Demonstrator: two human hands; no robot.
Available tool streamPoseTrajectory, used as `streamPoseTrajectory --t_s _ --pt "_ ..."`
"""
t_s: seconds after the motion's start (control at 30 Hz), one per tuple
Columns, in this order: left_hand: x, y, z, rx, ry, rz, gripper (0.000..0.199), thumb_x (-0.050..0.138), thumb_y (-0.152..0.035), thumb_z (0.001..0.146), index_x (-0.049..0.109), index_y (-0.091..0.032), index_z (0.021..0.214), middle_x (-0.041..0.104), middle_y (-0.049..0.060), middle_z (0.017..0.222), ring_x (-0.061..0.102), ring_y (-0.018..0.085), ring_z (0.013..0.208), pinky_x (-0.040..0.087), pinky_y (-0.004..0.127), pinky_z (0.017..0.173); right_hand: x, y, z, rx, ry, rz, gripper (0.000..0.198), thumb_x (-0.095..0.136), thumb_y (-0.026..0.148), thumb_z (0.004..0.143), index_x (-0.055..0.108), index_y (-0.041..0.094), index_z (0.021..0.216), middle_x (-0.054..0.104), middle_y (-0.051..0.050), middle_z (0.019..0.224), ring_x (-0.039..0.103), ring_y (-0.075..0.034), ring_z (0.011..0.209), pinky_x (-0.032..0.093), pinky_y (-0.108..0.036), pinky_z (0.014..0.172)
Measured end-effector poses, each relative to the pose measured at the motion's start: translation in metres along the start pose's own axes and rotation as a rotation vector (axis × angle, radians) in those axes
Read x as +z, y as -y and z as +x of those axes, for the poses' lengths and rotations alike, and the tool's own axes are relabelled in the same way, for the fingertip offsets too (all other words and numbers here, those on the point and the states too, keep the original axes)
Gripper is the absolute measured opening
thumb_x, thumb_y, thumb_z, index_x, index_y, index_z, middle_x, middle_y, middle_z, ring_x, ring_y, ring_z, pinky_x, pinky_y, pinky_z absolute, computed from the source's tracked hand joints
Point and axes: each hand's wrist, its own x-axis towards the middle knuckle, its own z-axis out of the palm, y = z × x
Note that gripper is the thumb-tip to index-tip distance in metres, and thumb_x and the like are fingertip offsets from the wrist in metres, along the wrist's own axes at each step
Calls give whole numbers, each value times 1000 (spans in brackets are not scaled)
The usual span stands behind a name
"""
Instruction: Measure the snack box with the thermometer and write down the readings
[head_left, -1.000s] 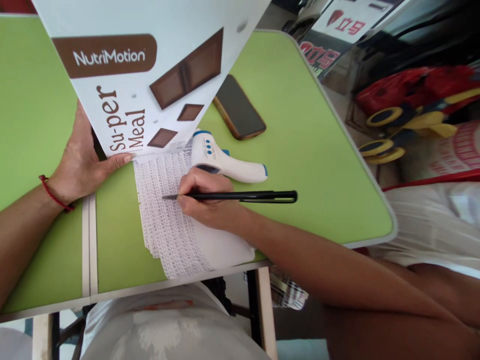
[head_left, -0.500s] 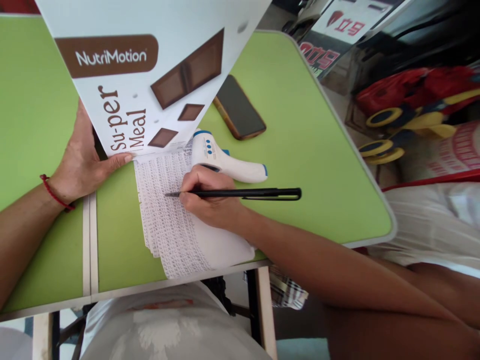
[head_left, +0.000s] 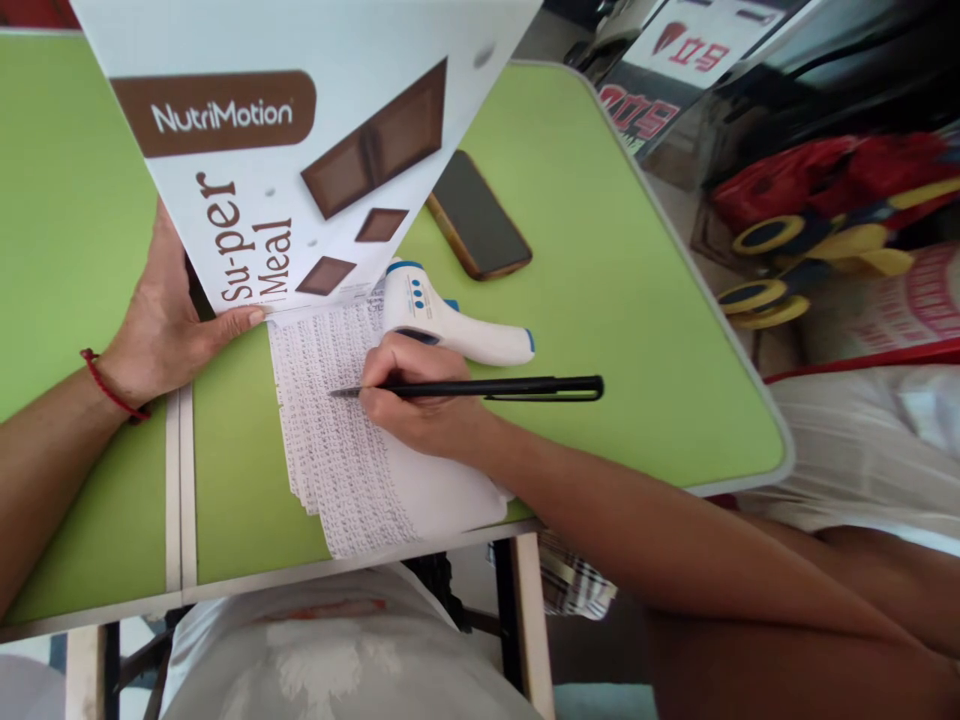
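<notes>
My right hand [head_left: 420,400] grips a black pen [head_left: 487,388], its tip resting on a stack of white sheets covered in small print [head_left: 337,440] on the green table [head_left: 637,300]. My left hand [head_left: 161,320] lies at the bottom edge of a large white NutriMotion "Su-per Meal" carton [head_left: 300,130], thumb pressed on the carton's corner where it meets the sheets. A white and blue infrared thermometer [head_left: 450,320] lies just behind my right hand, touching the sheets' top edge.
A dark smartphone [head_left: 480,220] lies on the table beyond the thermometer. The table's right edge [head_left: 720,310] drops off to a floor with red and yellow toys [head_left: 817,220]. A seam [head_left: 180,480] splits the tabletop near my left wrist.
My right hand with the pen has shifted slightly up and to the right along the sheet. The left hand and carton stay put.
</notes>
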Motion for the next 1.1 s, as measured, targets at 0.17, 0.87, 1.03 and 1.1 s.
streamPoseTrajectory --t_s 0.17,0.87,1.03,1.1 --pt "0 -3 -1 -19 6 97 55 73 -51 72 53 -24 116 56 6 123 47 35 121 30 58 110 0 -1 0 -8 -9 -3 13 50 13 64 42 20 57 43 6 50 36 -6 47 29 -23 45" --pt "1 -6 0 -93 -26 14 57 79 -47 67 56 -18 111 57 8 120 43 33 125 26 50 113 -1 1 0 24 -43 30 14 49 13 64 40 20 56 42 6 49 36 -6 46 29 -22 43" --pt "4 -15 1 -220 -113 -192 61 89 -33 55 59 -13 105 59 8 114 43 30 124 21 39 115 0 0 1 -11 -44 17 15 49 12 64 40 20 55 42 7 49 35 -5 45 28 -20 42" --pt "5 -19 3 -276 -142 -265 63 92 -27 49 61 -12 101 60 7 111 42 29 125 20 37 115 -1 0 1 -35 -39 -8 16 50 12 66 40 20 56 42 6 49 36 -5 44 29 -20 42"
